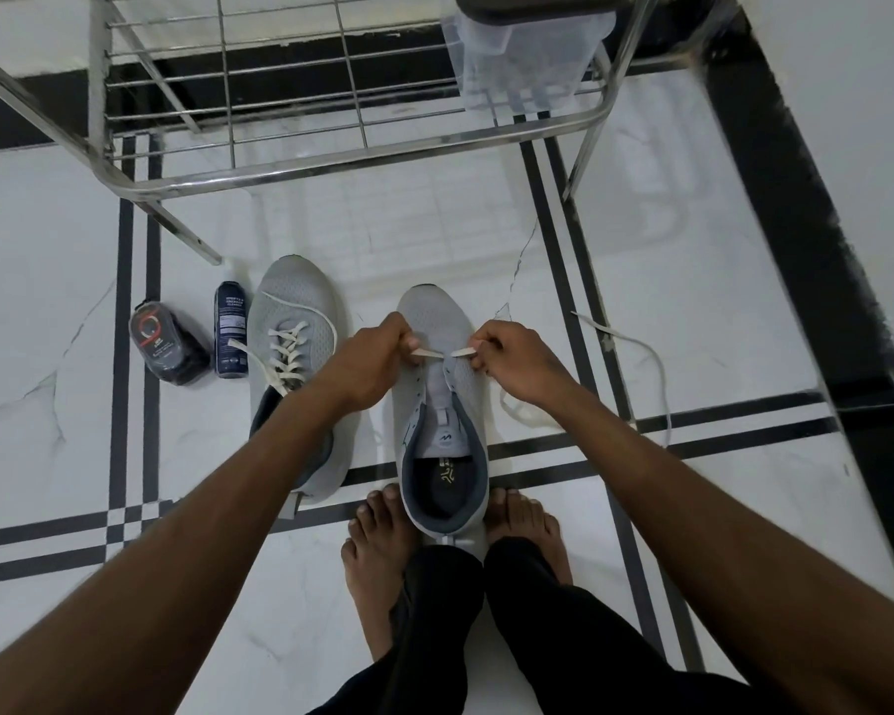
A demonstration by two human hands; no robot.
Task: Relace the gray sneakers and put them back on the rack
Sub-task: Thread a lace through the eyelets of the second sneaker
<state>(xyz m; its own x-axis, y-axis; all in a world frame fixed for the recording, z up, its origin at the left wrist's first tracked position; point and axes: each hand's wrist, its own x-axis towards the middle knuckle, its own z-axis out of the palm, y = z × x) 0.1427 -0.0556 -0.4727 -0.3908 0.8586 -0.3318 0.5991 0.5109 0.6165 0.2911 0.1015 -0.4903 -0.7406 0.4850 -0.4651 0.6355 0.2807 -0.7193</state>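
a white lace is pinched taut across the unlaced gray sneaker by curled fingers of the left hand and right hand; the laced sneaker is seen alongside.

I see matt gray mesh cloth on both sneakers, a flat woven cream lace, a shiny metal wire rack, a clear plastic box, and glossy marble-look floor tiles.

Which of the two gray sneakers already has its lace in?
The left sneaker, beside the dark spray can: white lace crisscrosses its eyelets. The right sneaker has only one bar threaded, pinched by the left hand and right hand.
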